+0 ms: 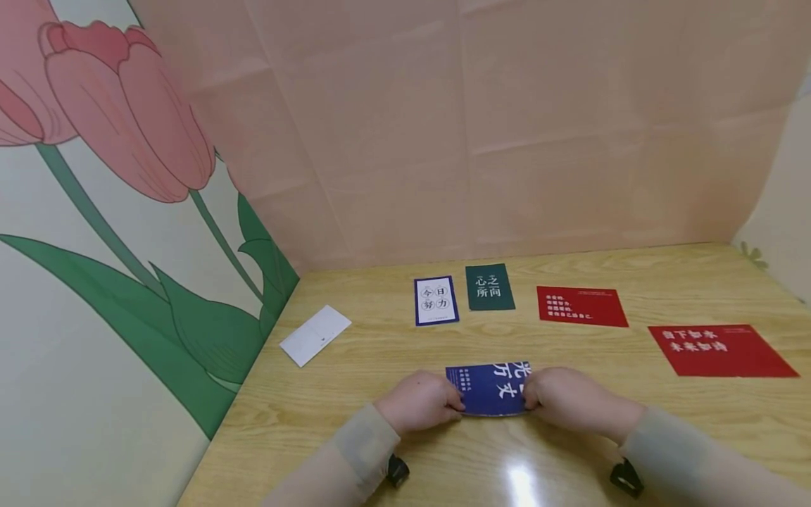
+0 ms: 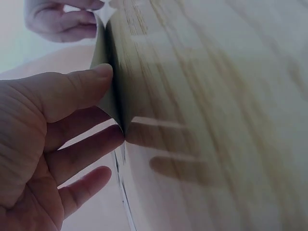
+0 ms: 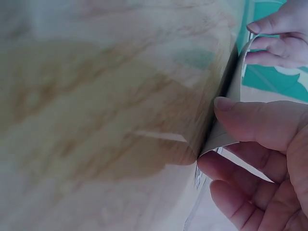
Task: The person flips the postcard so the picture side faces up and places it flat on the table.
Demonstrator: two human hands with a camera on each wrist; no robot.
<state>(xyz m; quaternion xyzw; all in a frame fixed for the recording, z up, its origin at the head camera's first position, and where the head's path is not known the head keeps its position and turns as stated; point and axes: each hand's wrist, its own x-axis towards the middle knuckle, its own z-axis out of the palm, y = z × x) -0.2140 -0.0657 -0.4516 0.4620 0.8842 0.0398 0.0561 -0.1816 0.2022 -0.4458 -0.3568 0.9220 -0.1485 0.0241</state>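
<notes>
A dark blue card (image 1: 488, 391) with white characters lies sideways between my two hands, low over the near middle of the table. My left hand (image 1: 423, 401) pinches its left end between thumb and fingers. At the opposite end, my right hand (image 1: 573, 398) grips it the same way. Both wrist views show the card's pale side (image 3: 234, 89) bowed slightly, its lower edge close to the glossy tabletop. In the left wrist view, the thumb (image 2: 84, 89) presses the near face while the other fingers spread behind it.
Farther back on the wooden table (image 1: 380, 352) lie a white card (image 1: 315, 335), a white card with a blue border (image 1: 436, 301), a green card (image 1: 491, 287) and two red cards, one nearer the middle (image 1: 583, 306) and one farther right (image 1: 722, 351). A pink cloth (image 1: 507, 141) hangs behind.
</notes>
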